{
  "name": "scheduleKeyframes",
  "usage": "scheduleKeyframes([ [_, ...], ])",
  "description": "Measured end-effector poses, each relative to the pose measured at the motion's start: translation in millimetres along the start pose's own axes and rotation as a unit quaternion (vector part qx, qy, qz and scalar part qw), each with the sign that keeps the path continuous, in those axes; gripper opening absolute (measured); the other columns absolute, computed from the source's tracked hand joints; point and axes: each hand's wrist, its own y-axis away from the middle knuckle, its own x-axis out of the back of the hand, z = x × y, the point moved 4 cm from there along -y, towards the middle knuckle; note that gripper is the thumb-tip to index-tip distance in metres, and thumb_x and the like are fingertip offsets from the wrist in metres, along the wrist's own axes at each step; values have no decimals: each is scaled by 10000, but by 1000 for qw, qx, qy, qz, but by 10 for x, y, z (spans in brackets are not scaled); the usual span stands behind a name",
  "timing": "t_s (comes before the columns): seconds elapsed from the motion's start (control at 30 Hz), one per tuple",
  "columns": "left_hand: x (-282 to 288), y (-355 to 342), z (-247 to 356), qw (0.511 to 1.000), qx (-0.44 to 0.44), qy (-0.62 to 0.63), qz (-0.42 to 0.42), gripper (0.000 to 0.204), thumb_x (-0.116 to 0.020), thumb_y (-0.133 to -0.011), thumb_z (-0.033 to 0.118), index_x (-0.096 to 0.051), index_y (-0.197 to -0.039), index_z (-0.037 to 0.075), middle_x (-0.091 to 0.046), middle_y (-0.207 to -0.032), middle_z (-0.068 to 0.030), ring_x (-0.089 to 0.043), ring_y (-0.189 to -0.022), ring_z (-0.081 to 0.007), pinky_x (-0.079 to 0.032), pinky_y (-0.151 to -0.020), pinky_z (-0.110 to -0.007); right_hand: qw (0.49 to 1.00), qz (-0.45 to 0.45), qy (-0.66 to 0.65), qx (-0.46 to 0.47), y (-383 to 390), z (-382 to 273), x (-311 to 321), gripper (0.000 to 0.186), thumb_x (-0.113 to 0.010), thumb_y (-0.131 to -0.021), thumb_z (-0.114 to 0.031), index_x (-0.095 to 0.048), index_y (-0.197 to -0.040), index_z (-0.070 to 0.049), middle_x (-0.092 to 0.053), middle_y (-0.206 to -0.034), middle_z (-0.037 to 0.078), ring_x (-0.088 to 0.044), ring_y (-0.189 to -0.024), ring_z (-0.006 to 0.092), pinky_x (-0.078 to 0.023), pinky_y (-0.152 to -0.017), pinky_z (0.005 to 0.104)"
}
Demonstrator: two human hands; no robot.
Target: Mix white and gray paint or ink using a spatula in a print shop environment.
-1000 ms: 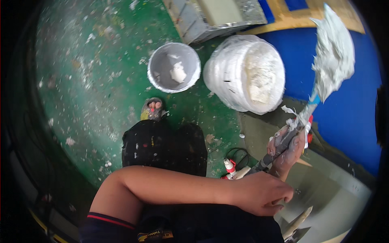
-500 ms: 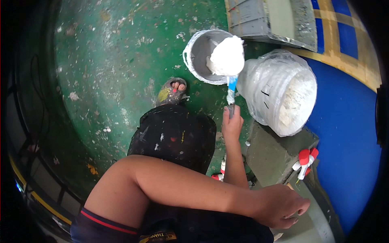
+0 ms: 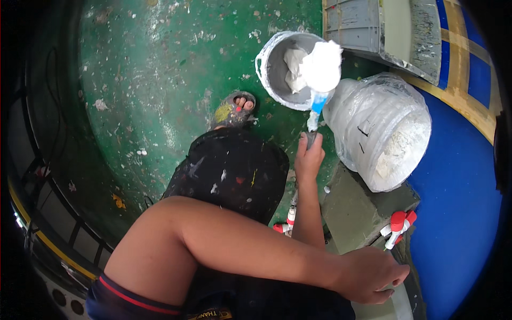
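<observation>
My right hand [image 3: 309, 154] is closed round the dark handle of a scoop-like tool [image 3: 318, 102] with a blue, white-smeared neck. Its far end is hidden under a heap of white material [image 3: 321, 66], held at the right rim of a grey bucket [image 3: 269, 66]. Inside the bucket lies another white lump [image 3: 294, 69]. Crossing over my right arm, my left forearm reaches to the right. At its end my left hand [image 3: 368, 274] hangs palm down, fingers loosely curled and a little apart, with nothing visible in them.
A clear plastic-lined container [image 3: 354, 114] of white powder [image 3: 402, 149] leans right of the bucket. Red-and-white bottles [image 3: 396, 229] lie on a grey-green block [image 3: 352, 205]. A grey crate [image 3: 354, 26] stands at the back right. My sandalled foot [image 3: 234, 109] is on the paint-spotted green floor [image 3: 144, 69].
The view has shifted, moving the bucket up and right in the picture. The loaded tool has moved slightly right over the bucket, and the white lump inside now shows. My left hand is nearly unchanged.
</observation>
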Motion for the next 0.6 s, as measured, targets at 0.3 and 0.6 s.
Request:
scheduleKeyframes([
  [0.3,-63,1,-58,998,29,0,-63,274,-655,-897,239,-519,-1042,50,-628,-775,-94,-650,-763,-348,-482,-699,-501,903,-64,-416,-81,364,-241,808,470,-587,-1036,-434,-447,-1247,-38,-582,-694,72,-531,-471,114,-398,-398,234],
  [0.6,-29,-169,-24,971,-214,-103,-13,200,-685,-875,184,-593,-995,53,-616,-868,-61,-651,-741,-287,-522,-626,-408,978,130,13,-164,988,858,3511,429,-584,-1064,-223,-502,-1407,22,-604,-896,45,-564,-765,99,-460,-661,239],
])
